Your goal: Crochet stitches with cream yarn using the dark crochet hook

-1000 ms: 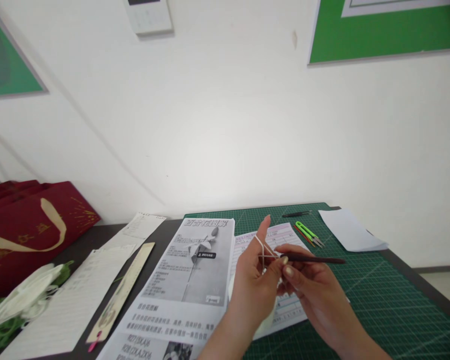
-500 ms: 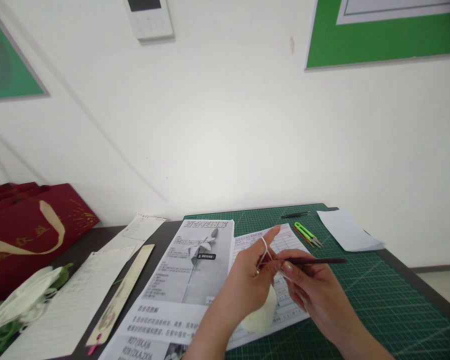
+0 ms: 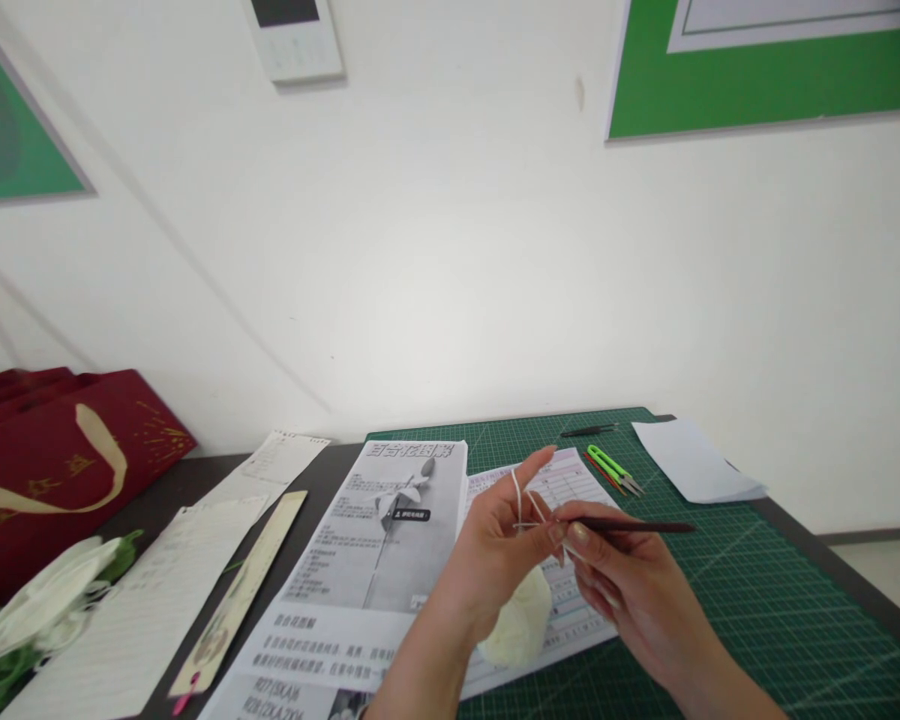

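Note:
My left hand [image 3: 499, 550] has white yarn [image 3: 518, 492] looped round its raised index finger, while its thumb and other fingers pinch the work near the hook's tip. My right hand [image 3: 630, 570] grips a dark-handled crochet hook [image 3: 637, 525], which lies level and points left, its thin tip reaching the yarn. The piece between the fingertips is mostly hidden. Below my left hand a pale cream yarn ball [image 3: 519, 620] rests on a printed chart sheet [image 3: 574, 580].
A green cutting mat [image 3: 757, 590] bears green thread snips [image 3: 611, 468], black tweezers [image 3: 589, 430] and white paper [image 3: 697, 462]. Leftward are a printed flower sheet [image 3: 345, 560], a ruler [image 3: 244, 590], lined pages [image 3: 142, 610], white-green yarn [image 3: 52, 600] and a red bag [image 3: 45, 470].
The yarn loop has slid lower on my left index finger, and the hook's thin tip now shows left of the fingertips. More of the yarn ball is visible.

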`<state>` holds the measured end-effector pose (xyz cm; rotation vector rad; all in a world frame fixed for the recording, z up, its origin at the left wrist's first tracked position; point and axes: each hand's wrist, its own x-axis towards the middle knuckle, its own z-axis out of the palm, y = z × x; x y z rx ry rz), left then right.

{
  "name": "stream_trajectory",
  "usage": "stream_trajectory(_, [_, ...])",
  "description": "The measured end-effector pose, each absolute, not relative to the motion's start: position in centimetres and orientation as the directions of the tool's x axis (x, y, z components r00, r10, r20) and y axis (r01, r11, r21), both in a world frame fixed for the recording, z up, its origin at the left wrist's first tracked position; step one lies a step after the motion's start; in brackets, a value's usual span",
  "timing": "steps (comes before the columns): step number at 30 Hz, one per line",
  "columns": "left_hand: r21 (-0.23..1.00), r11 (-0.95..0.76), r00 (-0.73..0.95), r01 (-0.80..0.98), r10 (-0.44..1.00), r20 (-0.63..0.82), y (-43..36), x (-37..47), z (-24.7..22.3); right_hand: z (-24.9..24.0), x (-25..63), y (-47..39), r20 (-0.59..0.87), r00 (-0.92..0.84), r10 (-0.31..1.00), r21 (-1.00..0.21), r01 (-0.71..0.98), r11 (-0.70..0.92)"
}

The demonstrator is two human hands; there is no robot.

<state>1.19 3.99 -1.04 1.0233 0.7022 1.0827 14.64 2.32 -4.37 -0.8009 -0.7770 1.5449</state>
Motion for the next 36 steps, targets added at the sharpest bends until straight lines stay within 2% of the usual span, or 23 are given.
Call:
stream_trajectory(8, [0.857,0.187,0.357,-0.48,0.934,-0.004,4.17,1.06,-1.23,-4.03,14.82,2.43,-0.053,-0.053,0.997,-0.829,-0.554,-0.074])
stream_trajectory(12, [0.83,0.217,0.358,-0.514,0.933,-0.022,3.87,1.18,-0.9,-4.03,14.84,2.65,0.005,-0.083,0.997,-0.818,-0.573,-0.044])
stream_trajectory(16, [0.812,0.229,0.362,-0.536,0.932,-0.024,3.66,1.33,-0.85,-4.21,14.9,2.77,-0.003,-0.096,0.995,-0.798,-0.6,-0.06])
stream_trajectory(26, [0.834,0.155,0.322,-0.529,0.946,0.028,3.95,1.54,-1.31,-3.84,15.39,2.67,-0.022,-0.024,0.999,-0.733,-0.68,-0.033])
stream_trajectory(36, [0.829,0.09,0.294,-0.553,0.951,0.093,3.47,1.43,-1.36,-4.26,15.4,2.74,0.037,0.014,0.999,-0.751,-0.659,0.037])
